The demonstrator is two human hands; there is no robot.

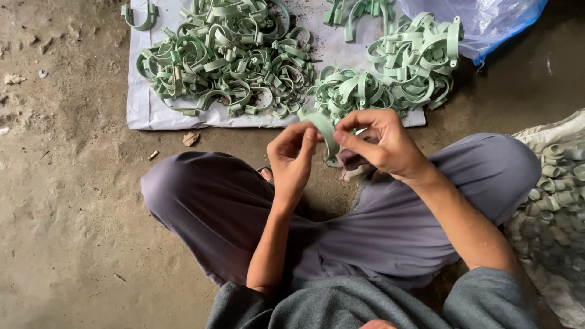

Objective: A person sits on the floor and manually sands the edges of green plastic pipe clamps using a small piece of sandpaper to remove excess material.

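I sit cross-legged on a dirt floor. Both hands hold one pale green plastic clamp strap (323, 129) over my lap. My left hand (292, 159) pinches its left end between thumb and fingers. My right hand (381, 143) grips its right side with the fingertips. Just beyond my hands lie heaps of the same green clamps: a big pile (225, 58) at the left and a smaller pile (402, 64) at the right, both on a white sheet (143, 106).
A clear and blue plastic bag (487, 21) lies at the top right. To my right a white sack (557, 137) holds several small green ring pieces (557, 195). One loose clamp (139, 15) sits at the sheet's top left corner. Bare dirt floor stretches left.
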